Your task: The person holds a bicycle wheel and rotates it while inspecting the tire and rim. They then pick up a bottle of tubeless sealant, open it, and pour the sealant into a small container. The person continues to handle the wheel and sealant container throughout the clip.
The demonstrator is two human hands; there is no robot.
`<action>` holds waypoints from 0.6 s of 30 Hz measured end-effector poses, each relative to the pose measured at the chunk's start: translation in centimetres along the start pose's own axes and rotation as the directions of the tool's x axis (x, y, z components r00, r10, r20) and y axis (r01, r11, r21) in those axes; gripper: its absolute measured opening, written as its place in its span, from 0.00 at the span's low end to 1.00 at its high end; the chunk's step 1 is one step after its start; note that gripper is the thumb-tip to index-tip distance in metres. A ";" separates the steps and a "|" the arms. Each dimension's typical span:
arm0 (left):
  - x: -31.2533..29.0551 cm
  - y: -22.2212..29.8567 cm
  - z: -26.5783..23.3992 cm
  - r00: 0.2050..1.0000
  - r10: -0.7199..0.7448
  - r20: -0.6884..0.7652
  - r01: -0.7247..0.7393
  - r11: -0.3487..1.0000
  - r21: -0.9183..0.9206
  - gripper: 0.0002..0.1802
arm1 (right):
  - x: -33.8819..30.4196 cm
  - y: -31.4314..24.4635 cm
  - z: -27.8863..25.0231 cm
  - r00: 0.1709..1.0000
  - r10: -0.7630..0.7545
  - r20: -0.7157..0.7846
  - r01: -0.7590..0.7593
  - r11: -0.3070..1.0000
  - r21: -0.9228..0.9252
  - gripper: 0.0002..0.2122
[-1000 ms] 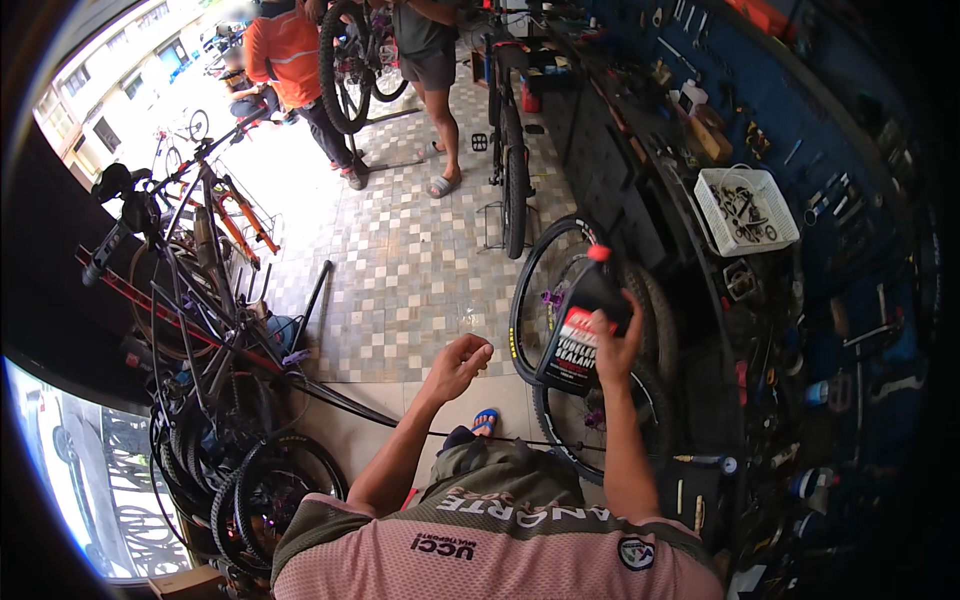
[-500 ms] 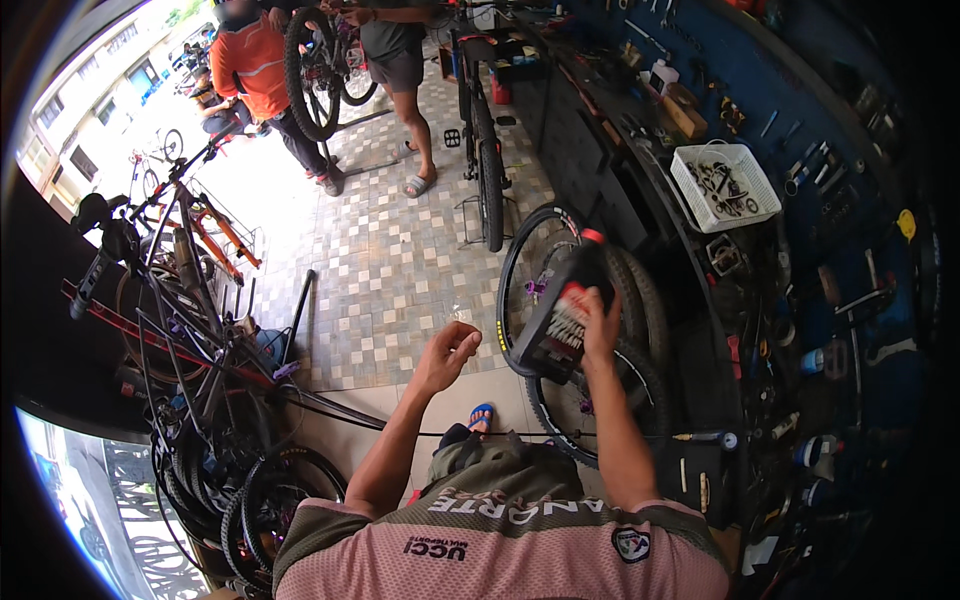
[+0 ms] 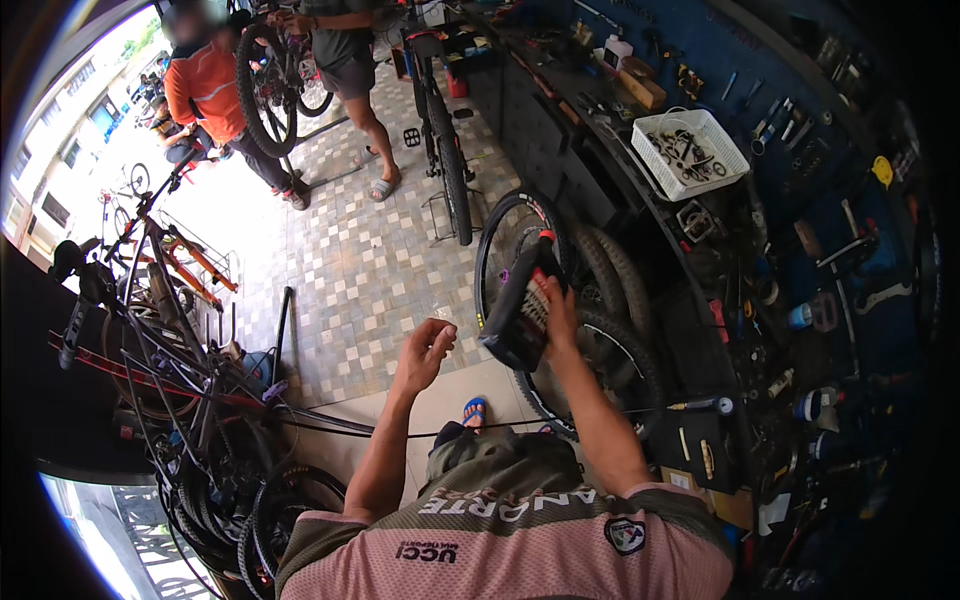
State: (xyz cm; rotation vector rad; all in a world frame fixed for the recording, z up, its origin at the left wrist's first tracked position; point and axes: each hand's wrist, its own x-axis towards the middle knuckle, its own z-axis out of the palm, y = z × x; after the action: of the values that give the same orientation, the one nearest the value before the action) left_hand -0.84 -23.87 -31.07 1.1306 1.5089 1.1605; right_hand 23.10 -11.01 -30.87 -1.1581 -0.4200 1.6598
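My right hand (image 3: 561,318) grips a black plastic bottle (image 3: 517,331) with a red cap and a red and white label. The bottle is tilted, its cap end pointing away from me and its base toward the lower left. My left hand (image 3: 426,352) is raised to the left of the bottle and apart from it, its fingers curled in toward the thumb. Whatever those fingers might hold is too small to make out. Behind and below the bottle, a bicycle wheel (image 3: 484,262) with a black tire leans with other wheels against the dark bench.
Bicycles and frames (image 3: 165,300) crowd the left side. A bike (image 3: 447,150) stands ahead on the tiled floor (image 3: 340,260). Beyond, a person in orange (image 3: 205,90) and another in shorts (image 3: 348,80) stand by a bike. A white basket (image 3: 655,172) of parts sits on the right bench.
The bottle and my right hand have shifted left and turned, so the bottle looks narrower. My left hand stays curled. The whole view has swung slightly to the right.
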 end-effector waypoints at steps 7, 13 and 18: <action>0.4 0.0 -0.1 0.999 0.022 0.024 -0.022 1.000 0.011 0.23 | 0.1 2.6 -1.7 0.971 -0.235 0.030 0.237 0.969 -0.065 0.29; 1.4 0.2 -0.6 1.000 0.018 0.009 -0.018 1.000 0.013 0.23 | -0.2 1.6 -1.9 0.999 -0.014 -0.034 0.018 0.994 0.112 0.28; 2.5 0.5 -0.4 0.997 0.045 0.067 -0.047 0.999 0.020 0.22 | 0.8 2.2 -3.9 0.940 -0.341 0.001 0.338 0.930 -0.146 0.26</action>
State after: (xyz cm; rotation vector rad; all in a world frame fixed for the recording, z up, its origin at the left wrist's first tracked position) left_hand -1.65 -21.43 -30.84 1.2122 1.4543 1.1295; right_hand 25.20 -12.18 -34.77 -1.1360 -0.6944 1.3292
